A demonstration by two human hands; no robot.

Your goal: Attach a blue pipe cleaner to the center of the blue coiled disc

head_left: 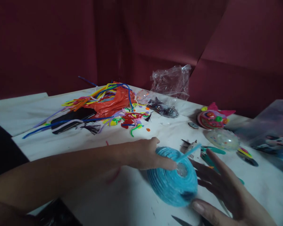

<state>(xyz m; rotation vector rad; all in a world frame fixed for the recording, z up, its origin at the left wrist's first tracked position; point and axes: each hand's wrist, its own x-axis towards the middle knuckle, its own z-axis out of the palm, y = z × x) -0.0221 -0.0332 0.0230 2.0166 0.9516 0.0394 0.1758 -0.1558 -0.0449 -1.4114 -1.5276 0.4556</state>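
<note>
The left forearm comes in from the lower left corner of the view and runs bare across the near half of the surface toward its middle, wrist nearly straight. The left hand [146, 153] lies palm down, knuckles up, fingers stretched rightward and pressed together at the tips. The right hand [223, 188] enters at the near right corner, palm turned toward the left one, fingers spread wide and loosely extended, thumb low along the near edge. Both hands are open, close together but apart.
</note>
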